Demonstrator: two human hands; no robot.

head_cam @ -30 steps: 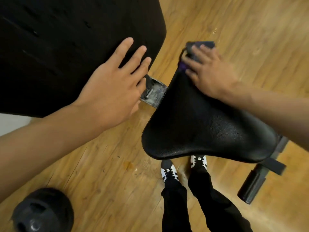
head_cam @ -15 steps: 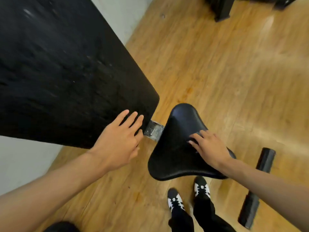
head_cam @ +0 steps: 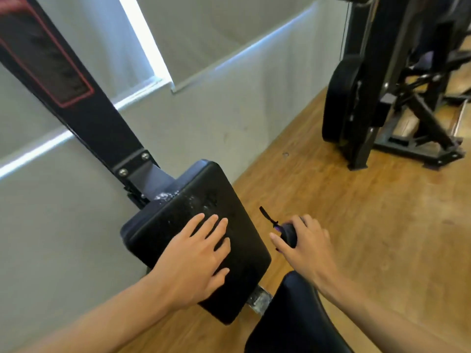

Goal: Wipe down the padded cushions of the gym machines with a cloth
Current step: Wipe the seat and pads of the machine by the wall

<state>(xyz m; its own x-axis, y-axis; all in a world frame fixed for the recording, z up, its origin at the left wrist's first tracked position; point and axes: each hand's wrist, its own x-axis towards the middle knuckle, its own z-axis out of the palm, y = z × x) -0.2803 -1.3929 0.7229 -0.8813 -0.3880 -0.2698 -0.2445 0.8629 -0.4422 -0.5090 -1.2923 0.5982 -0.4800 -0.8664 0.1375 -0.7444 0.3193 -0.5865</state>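
My left hand (head_cam: pixel 196 258) lies flat with straight fingers on the black padded back cushion (head_cam: pixel 229 212), which slopes up to a black steel upright. My right hand (head_cam: pixel 305 243) is lifted off the pads, just right of the cushion's edge, and grips a dark bunched cloth (head_cam: pixel 289 233) with a purple patch and a thin strap sticking out toward the upper left. The black seat pad (head_cam: pixel 288 324) sits below my right wrist at the bottom of the view. White specks show on the upper part of the back cushion.
A grey wall runs behind the machine on the left. Wooden floor (head_cam: pixel 356 212) spreads to the right. Another black machine frame with a tall pad (head_cam: pixel 339 103) stands at the upper right. A metal bracket (head_cam: pixel 258 300) joins cushion and seat.
My view has tilted up from the seat to the back cushion. My right hand left the seat pad and rose with the cloth beside the back cushion. My left hand stays on the cushion.
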